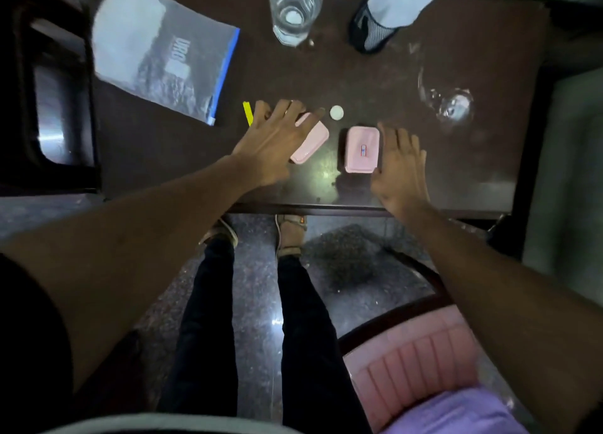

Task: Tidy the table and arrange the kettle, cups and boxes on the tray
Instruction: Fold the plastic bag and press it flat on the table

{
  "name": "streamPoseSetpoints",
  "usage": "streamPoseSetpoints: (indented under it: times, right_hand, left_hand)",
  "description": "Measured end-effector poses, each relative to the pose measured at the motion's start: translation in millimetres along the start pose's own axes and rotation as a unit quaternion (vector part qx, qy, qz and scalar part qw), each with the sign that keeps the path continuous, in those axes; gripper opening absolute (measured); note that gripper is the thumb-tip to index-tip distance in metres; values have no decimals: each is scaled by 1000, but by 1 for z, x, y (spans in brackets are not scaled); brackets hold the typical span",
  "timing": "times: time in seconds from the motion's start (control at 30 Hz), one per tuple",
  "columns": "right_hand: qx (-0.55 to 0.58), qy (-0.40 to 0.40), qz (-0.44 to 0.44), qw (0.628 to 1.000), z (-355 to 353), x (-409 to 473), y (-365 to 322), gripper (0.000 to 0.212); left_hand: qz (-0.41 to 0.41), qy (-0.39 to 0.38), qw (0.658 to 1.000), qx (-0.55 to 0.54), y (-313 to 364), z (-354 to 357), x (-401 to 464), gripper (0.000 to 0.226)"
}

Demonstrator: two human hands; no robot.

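Note:
Two small pink boxes lie near the front edge of the dark brown table (359, 74). My left hand (274, 140) hovers with fingers spread over the upper left part of the left pink box (311, 143), which lies tilted. My right hand (399, 162) is flat with fingers apart, just to the right of the right pink box (362, 149); I cannot tell if it touches. A clear glass cup (295, 7) stands at the back. Another clear glass (450, 102) lies at the right. No kettle or tray is in view.
A magazine in a clear zip bag (163, 51) lies at the back left. A small white disc (336, 112) and a yellow strip (248, 113) lie by the left box. A black mesh holder with white paper (381, 19) stands behind. A pink chair (421, 358) is at lower right.

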State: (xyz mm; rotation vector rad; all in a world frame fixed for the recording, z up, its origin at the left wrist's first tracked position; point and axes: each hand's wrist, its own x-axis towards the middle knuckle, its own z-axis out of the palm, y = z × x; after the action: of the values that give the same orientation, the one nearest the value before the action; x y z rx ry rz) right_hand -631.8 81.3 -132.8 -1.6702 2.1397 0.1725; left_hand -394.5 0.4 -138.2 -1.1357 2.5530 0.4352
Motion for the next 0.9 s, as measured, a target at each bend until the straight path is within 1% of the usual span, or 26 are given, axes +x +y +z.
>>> streamPoseSetpoints:
  times: [0.1,0.23,0.37,0.5,0.6,0.73,0.83,0.9]
  right_hand:
    - [27,-17,-14,999,6,3,3,96]
    - [36,-41,-17,998,12,11,5,111]
    - [29,-59,-34,997,18,18,8,118]
    - [9,-67,-50,996,24,22,10,117]
    - [-5,-64,-56,996,23,23,9,110]
    - [3,-42,-39,998,19,20,6,97]
    - [15,-31,-29,999,16,18,3,95]
    - [12,-35,-21,999,15,19,1,97]
  left_hand:
    - [17,-10,999,34,2,0,6,116]
    - [19,-20,999,42,1,0,11,108]
    - [18,-23,998,54,-1,2,15,102]
    - [19,-24,997,64,2,1,18,98]
    - [15,-24,998,57,5,-2,18,93]
    - [3,-19,999,43,5,-6,15,89]
    - [-3,-15,999,40,3,-13,9,84]
    - [2,-17,999,48,2,-17,5,76]
